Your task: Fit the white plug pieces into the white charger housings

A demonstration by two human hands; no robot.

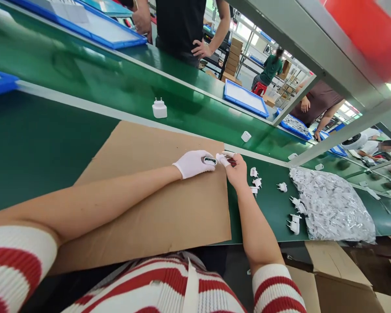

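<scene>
My left hand [193, 163], in a white glove, is closed round a white charger body [210, 161] whose open end faces right. My right hand [236, 170], bare with white finger cots, pinches a small white plug piece [222, 158] right at that open end. Both hands meet at the far right corner of a brown cardboard sheet [156, 204] lying on the green table. Several loose white plug pieces [256, 183] lie just right of my right hand.
A clear bag of white parts [330, 206] lies at the right, with more plug pieces [295, 215] beside it. White chargers [159, 108] ride the green conveyor belt beyond. Blue trays [246, 98] sit across it, where other people stand. Cardboard boxes [339, 278] are at the lower right.
</scene>
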